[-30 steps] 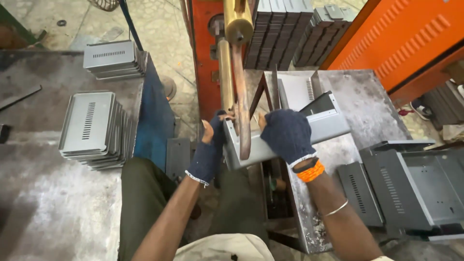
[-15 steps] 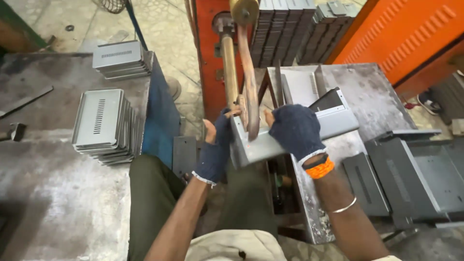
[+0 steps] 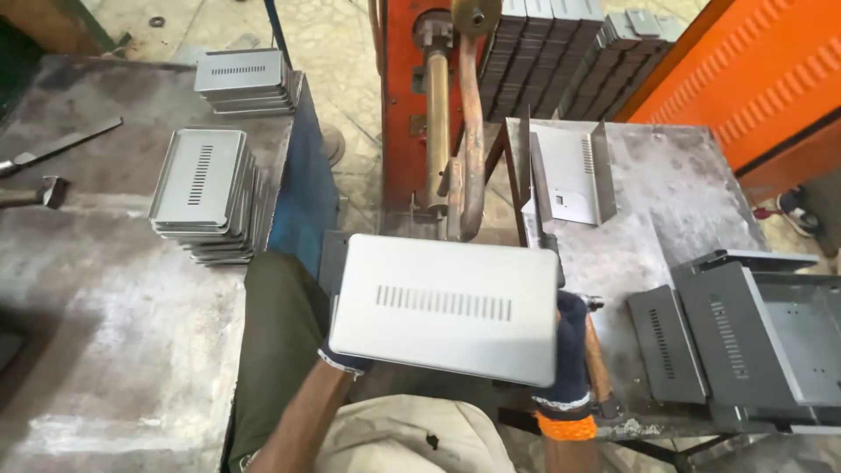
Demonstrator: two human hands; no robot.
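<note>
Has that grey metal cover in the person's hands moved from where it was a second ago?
Yes. The metal cover sat up against the copper welding arm; both gloved hands, left hand and right hand, now hold it flat, pulled back below the arm's tip.

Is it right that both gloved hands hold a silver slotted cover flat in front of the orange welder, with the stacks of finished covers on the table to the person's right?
Not quite. The head view shows the stacks of covers on the table to the person's left, not the right. The rest holds: left hand and right hand, both gloved, hold the silver slotted cover flat in front of the orange welder.
</note>
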